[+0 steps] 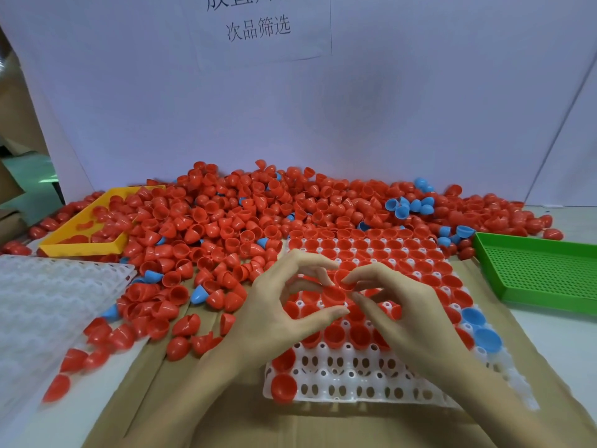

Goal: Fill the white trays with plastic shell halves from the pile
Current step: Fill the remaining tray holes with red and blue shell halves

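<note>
Pinching red shell half (343, 279) w/ right hand (410, 315) fingers; left hand (274, 305) fingers spread, empty.

Your pile (245, 218) is mostly red shell halves with a few blue ones (408, 205) mixed in. The white tray (355, 383) shows round holes in rows. A yellow tray (87, 244) sits left, a green perforated tray (542, 270) right, on brown cardboard (258, 425).

— What sits off to the sides?
— A yellow rectangular plastic tray (84, 245) far left of the hands; a green perforated plastic tray (536, 273) to their right.
— And behind?
— A white paper sign (258, 27).
</note>
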The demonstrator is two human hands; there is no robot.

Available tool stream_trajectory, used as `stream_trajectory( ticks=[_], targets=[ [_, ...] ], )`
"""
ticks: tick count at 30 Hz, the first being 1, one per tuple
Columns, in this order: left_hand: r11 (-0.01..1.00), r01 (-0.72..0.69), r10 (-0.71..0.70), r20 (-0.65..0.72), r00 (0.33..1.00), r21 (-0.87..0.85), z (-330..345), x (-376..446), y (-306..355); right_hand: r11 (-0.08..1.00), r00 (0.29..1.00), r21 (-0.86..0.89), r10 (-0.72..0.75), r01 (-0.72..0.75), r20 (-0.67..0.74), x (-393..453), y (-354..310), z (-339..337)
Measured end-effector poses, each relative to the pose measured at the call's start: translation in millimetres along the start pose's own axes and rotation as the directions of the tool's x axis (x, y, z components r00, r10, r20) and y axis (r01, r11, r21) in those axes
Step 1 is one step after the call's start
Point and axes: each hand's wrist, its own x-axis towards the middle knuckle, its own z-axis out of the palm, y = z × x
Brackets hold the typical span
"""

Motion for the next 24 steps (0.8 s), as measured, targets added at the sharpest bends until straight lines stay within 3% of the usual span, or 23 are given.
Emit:
stream_trajectory(
  ticks=[2,6,11,13,18,21,24],
  targets=[
    [0.999,-0.042,0.042,0.021,0.999,0.028,4,0,-1,1.0,1.0,0.013,-0.007,0.006,0.019,-1,3,-1],
    [0.988,-0.13,0.126,0.053,0.991,0.079,10,-1,-3,0.955,0.983,0.27,0.08,-0.122,0.164,-3,1,-3],
    [0.977,0.019,-0.011,0.039,0.999,-0.211,-2,2,-3,0.922,0.977,0.351,0.099,-0.162,0.191,3,3,-4],
    [0.972,0.067,-0.066,0.012,0.998,-0.227,-10,5,-6,0.923,0.973,0.342,0.111,-0.178,0.205,4,4,-5],
    [0.976,0.074,-0.064,-0.055,0.996,0.206,-25,6,-24,0.966,0.974,0.198,0.131,-0.167,0.183,7,1,1],
    [0.956,0.058,-0.048,-0.043,0.998,0.287,-27,3,-27,0.986,0.98,0.137,0.064,-0.091,0.187,6,-5,1],
    [0.932,0.039,-0.03,-0.03,0.999,0.36,-26,2,-31,0.997,0.948,0.082,-0.029,0.003,0.318,3,-8,-6]
  ],
)
